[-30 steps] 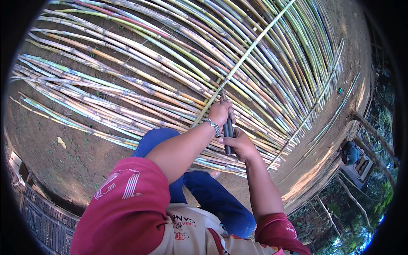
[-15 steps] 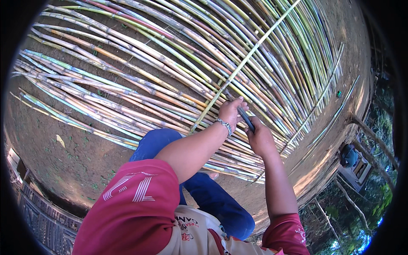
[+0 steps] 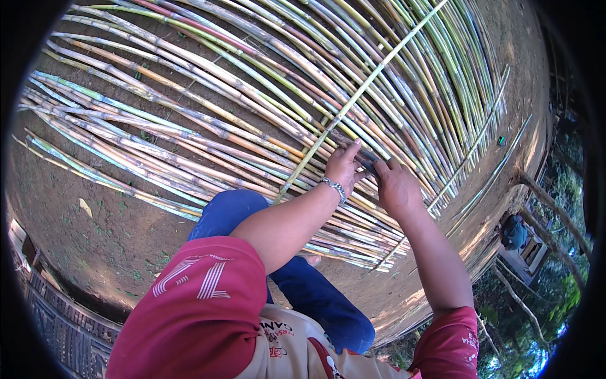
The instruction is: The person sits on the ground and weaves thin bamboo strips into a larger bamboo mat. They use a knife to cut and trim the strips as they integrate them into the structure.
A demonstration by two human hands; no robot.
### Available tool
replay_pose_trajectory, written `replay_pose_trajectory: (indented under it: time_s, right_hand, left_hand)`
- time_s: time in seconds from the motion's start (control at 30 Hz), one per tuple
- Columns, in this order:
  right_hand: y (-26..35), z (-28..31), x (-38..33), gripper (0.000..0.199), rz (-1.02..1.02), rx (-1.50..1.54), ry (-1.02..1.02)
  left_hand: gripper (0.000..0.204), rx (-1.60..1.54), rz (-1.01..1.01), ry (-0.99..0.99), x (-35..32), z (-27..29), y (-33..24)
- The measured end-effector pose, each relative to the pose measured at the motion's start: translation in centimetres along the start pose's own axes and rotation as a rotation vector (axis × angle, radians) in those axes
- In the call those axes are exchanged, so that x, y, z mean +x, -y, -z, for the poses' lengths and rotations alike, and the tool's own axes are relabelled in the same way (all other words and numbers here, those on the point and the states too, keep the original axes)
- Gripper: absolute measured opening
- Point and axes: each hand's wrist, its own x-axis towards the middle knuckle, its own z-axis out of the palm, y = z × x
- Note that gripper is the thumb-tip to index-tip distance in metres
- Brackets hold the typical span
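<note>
A dark, narrow, stick-like piece (image 3: 370, 156) lies between my hands, over rows of long jointed canes (image 3: 265, 155). Its exact kind is hard to make out. My left hand (image 3: 343, 166), with a chain bracelet at the wrist, closes on it at the left, thumb uppermost. Closed over its near right end is my right hand (image 3: 399, 187), with the fingers bent and mostly hidden. Just beyond the left hand, a pale yellow-green pole (image 3: 360, 96) crosses on top of the canes.
A second, thinner pole (image 3: 472, 151) crosses the canes' right ends. Loose thin stalks (image 3: 495, 174) lie on bare soil farther right. A small green object (image 3: 501, 140) rests there. Wooden posts (image 3: 552, 201) stand at the right, and a woven panel (image 3: 76, 325) is at lower left.
My right hand has moved slightly right and up, and its forearm has swung outward. The dark piece now lies at a flatter angle. My left hand stays nearly in place.
</note>
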Motion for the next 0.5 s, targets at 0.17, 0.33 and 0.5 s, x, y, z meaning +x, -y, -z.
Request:
replay_pose_trajectory:
  time_s: [0.17,0.33,0.5]
  right_hand:
    - [1.3,1.7,-0.1,0.020,-0.220,0.583,0.321]
    - [5.9,-2.0,-1.9,0.019,-0.428,1.306,0.329]
    - [10.1,-5.8,-2.7,0.022,-0.483,1.298,0.188]
  left_hand:
    - [0.046,0.035,-0.010,-0.077,-1.0,0.9,-0.9]
    - [0.042,0.139,0.220,0.050,-2.3,3.5,-3.4]
    - [0.045,0.621,0.238,0.033,-2.1,5.5,-5.9]
